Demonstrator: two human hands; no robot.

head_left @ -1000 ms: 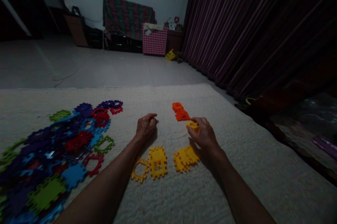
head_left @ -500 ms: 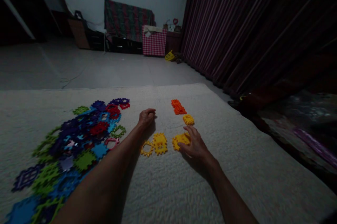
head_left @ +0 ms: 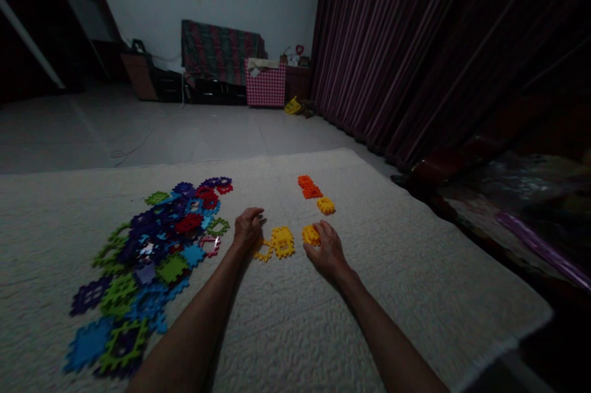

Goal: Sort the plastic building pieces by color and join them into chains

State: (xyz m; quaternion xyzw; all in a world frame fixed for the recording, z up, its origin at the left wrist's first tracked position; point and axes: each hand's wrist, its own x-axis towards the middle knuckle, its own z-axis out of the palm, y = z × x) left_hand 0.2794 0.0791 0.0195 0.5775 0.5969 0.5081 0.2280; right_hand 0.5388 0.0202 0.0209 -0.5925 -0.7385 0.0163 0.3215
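Observation:
My right hand point(head_left: 327, 249) is closed around a small stack of yellow toothed interlocking tiles point(head_left: 311, 234) lying on the pale quilted mat. My left hand point(head_left: 248, 228) has its fingers curled in, and nothing shows in them. Just beside it lies a yellow open-frame tile point(head_left: 263, 250), touching or almost touching a solid yellow tile with a small window point(head_left: 283, 242). Farther out sit another yellow stack point(head_left: 325, 206) and a row of orange tiles point(head_left: 309, 186).
A large heap of blue, green, purple and red tiles point(head_left: 152, 245) spreads over the left of the mat point(head_left: 295, 331). A purple curtain point(head_left: 369, 42) hangs at the right. Against the far wall stand a low cabinet point(head_left: 217, 92) and a checked cloth cover point(head_left: 265, 85).
My right hand has closed in on the yellow stack. My left hand has moved left and nearer, beside the yellow frame tile. The camera view has tilted up.

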